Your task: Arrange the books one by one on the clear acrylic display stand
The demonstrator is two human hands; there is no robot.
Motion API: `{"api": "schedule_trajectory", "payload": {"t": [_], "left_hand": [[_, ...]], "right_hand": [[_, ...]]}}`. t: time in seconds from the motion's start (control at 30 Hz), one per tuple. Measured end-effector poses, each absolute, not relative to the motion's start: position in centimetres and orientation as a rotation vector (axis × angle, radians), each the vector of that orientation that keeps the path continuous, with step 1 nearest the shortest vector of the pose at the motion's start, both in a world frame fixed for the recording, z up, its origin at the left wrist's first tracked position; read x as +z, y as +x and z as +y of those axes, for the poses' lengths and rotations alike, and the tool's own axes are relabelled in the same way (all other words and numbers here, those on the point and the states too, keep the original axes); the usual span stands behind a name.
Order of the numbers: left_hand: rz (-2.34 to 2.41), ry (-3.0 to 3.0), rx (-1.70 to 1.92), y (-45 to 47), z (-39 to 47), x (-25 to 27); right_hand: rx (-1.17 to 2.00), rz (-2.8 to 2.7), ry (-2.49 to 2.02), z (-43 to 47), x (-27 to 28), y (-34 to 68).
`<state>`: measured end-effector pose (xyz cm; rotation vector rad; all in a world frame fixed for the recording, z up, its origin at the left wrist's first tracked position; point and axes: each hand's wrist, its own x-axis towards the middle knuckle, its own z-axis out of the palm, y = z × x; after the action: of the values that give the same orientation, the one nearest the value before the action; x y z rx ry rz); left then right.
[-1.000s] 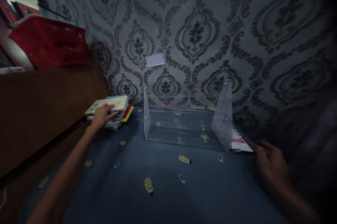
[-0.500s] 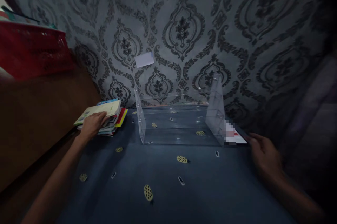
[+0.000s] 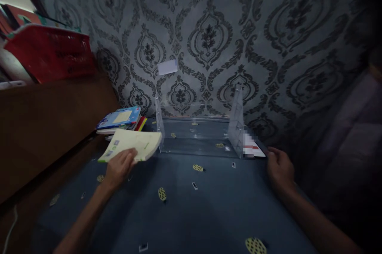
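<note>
My left hand [image 3: 121, 168] grips a pale yellow softcover book [image 3: 137, 142] by its near edge, holding it above the dark blue cloth. Behind it lies a stack of books [image 3: 119, 119], a blue-covered one on top. In the middle stands a clear plastic rack [image 3: 236, 128] with see-through end panels and shelves. At its right end my right hand [image 3: 280, 166] is closed on the dark edge of a thin, flat thing with a white and red face [image 3: 255, 150], perhaps a book. Part of that face is blurred out and partly behind the rack's panel.
Dark blue cloth [image 3: 179, 214] printed with pineapples covers the surface. A patterned wall [image 3: 205, 75] rises behind the rack, with a small white card [image 3: 167, 67] on it. To the left, a red basket [image 3: 71, 53] sits on a brown wooden ledge [image 3: 53, 115].
My left hand has lifted the pale yellow book off the stack and brought it right and nearer, uncovering the blue book. My right hand still holds the flat thing; the view has shifted slightly.
</note>
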<state>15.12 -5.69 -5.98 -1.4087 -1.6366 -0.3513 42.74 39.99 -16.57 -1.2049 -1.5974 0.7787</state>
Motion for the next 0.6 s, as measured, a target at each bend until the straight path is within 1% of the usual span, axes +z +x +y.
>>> {"api": "schedule_trajectory", "payload": {"t": [0.13, 0.2, 0.27, 0.3, 0.37, 0.43, 0.47, 0.5, 0.6], "left_hand": [[-1.796, -1.641, -0.575, 23.5, -5.1, -10.8], [-1.779, -1.904, -0.556, 26.6, -4.5, -12.7], [-1.814, -2.108, -0.614, 27.7, -4.1, -13.7], [-1.867, -2.115, -0.683, 27.2, -4.0, -13.7], [-2.003, -1.876, -0.925, 24.3, -4.1, -12.9], [-2.107, -1.229, -1.304, 19.6, -4.4, -11.1], [-2.065, -0.85, -1.567, 16.9, -4.5, -9.9], [-1.924, -0.492, -1.824, 14.2, -4.5, -8.7], [-1.762, -0.181, -2.027, 7.4, -3.7, -5.8]], "right_hand": [[0.774, -1.588, -1.195, 40.0, -17.1, 42.6], [0.774, -1.591, -1.194, 39.9, -17.2, 42.5], [0.773, -1.597, -1.19, 39.7, -17.1, 42.5], [0.773, -1.598, -1.19, 39.7, -17.0, 42.5], [0.772, -1.6, -1.196, 39.5, -16.9, 42.5], [0.778, -1.602, -1.206, 39.5, -16.8, 42.6], [0.782, -1.604, -1.209, 39.5, -16.8, 42.6], [0.786, -1.607, -1.211, 39.5, -16.8, 42.7], [0.793, -1.613, -1.216, 39.5, -16.8, 42.8]]}}
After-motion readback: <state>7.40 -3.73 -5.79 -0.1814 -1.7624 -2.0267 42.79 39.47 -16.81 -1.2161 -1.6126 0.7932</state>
